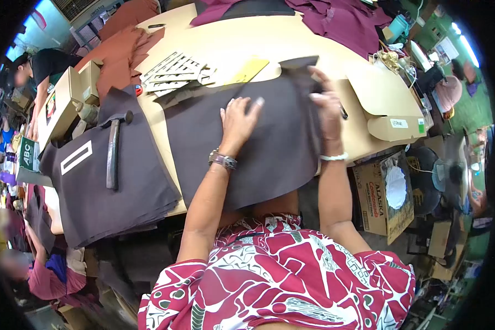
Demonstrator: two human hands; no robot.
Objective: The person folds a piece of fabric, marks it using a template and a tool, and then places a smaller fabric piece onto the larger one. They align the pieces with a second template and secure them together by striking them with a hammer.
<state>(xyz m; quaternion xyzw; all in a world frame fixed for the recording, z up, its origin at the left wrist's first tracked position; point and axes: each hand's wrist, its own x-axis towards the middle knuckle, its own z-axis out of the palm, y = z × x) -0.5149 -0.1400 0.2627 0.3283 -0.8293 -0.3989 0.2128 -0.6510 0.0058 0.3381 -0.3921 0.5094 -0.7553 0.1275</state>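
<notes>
A large dark brown leather-like sheet (247, 159) lies before me, draping over the near table edge. My left hand (239, 121) rests on its upper middle, thumb and fingers apart and holding nothing. At the sheet's right side my right hand (327, 107) is blurred by motion, thumb and fingers closing round the raised dark edge. The sheet's far right corner (300, 66) is bent up. Left of it, a hammer (113, 154) and a white rectangular frame (76, 158) lie on a stack of similar dark sheets (132, 192).
Beyond the sheet are slatted pale pieces (176, 74) and a yellow card (250, 70). Rust-brown (118, 60) and maroon sheets (341, 25) lie farther back. An open cardboard box (388, 104) stands right, an ABC box (27, 153) left. Other people work at the left.
</notes>
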